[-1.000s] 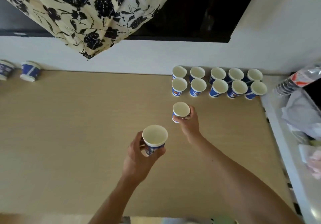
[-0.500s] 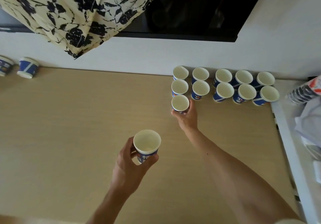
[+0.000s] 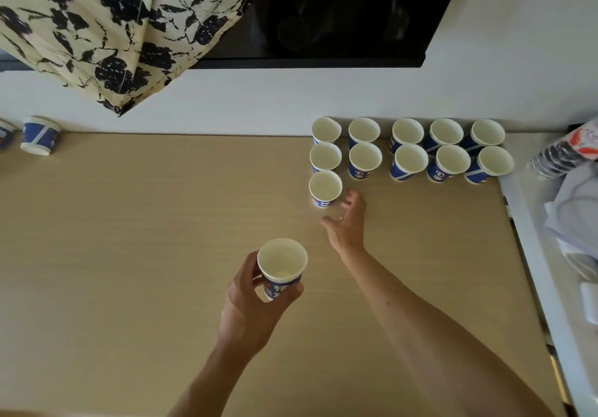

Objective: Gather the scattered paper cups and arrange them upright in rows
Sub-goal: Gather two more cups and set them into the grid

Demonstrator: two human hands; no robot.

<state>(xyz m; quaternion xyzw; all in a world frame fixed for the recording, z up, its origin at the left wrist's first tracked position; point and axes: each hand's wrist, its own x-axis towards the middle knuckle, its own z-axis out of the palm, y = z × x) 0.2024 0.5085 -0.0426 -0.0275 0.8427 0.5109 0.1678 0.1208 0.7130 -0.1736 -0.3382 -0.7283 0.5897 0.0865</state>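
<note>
Several blue-and-white paper cups stand upright in two rows at the back right of the wooden table. One more upright cup stands alone in front of the rows' left end. My right hand hovers just right of and below it, fingers spread, holding nothing. My left hand grips another upright cup above the table's middle. Two cups lie upside down at the far left edge, by the wall.
A flowered curtain hangs over the back left. A dark window sits above the wall ledge. To the right, a white counter holds a sleeve of stacked cups and plastic bags.
My right hand carried its cup up to the rows, set it down in front of the left end, and has let go. My left hand stayed about in place with its cup.
</note>
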